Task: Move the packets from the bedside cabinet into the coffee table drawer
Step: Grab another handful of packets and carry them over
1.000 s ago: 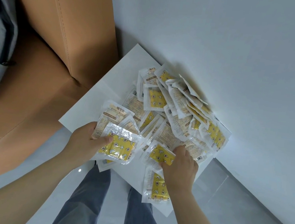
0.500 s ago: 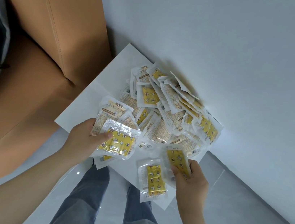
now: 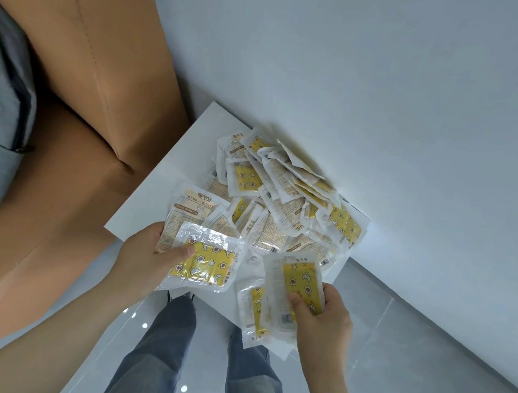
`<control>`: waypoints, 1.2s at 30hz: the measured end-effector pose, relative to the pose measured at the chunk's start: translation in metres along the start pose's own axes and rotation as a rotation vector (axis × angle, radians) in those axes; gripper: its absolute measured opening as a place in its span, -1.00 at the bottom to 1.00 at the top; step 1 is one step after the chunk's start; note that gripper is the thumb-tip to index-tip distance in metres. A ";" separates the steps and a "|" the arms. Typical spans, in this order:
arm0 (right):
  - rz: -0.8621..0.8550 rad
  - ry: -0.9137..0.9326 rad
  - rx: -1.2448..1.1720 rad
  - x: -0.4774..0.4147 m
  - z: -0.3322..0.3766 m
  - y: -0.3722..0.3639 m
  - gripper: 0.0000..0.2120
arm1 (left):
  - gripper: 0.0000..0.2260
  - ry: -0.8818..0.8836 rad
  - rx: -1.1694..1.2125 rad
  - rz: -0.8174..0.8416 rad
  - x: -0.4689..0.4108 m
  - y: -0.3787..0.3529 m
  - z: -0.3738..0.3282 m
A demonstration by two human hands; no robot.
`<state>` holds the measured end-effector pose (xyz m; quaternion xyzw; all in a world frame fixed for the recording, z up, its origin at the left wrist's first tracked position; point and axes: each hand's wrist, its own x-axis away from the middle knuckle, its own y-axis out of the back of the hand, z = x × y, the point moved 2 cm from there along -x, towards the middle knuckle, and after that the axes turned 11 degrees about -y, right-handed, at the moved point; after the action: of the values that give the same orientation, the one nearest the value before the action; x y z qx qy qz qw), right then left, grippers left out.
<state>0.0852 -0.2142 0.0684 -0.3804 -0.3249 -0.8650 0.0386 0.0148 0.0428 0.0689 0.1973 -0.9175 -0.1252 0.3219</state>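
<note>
**Two grips, both holding packets**

Thumb on top, the left grip [image 3: 146,257] clasps a small stack of packets [image 3: 205,262] at the near corner of the white bedside cabinet [image 3: 189,160]. The right grip [image 3: 324,312] pinches a single yellow packet [image 3: 302,279] just above a lying packet [image 3: 252,305] at the cabinet's near edge. Beyond both, a heap of packets [image 3: 283,206] covers the cabinet top beside the wall [image 3: 400,83]. A tan padded bed frame [image 3: 104,58] stands to the left.
</note>
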 end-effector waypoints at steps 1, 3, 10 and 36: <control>-0.001 0.013 -0.018 0.003 0.007 0.006 -0.89 | -0.75 -0.004 0.010 -0.007 0.005 0.001 -0.008; -0.005 0.042 -0.056 0.011 0.023 0.020 -0.87 | -0.76 -0.027 0.019 -0.026 0.016 0.002 -0.025; -0.096 0.226 -0.102 0.048 0.093 0.093 -0.89 | -0.82 -0.169 0.111 -0.134 0.066 0.002 -0.111; -0.809 0.368 -0.594 0.297 0.121 0.269 -0.88 | -0.81 -0.884 0.189 0.398 0.197 0.012 -0.362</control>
<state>0.0363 -0.3008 0.4753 -0.0615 -0.1747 -0.9179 -0.3509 0.1018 -0.0711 0.4555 -0.0256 -0.9934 -0.0493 -0.0999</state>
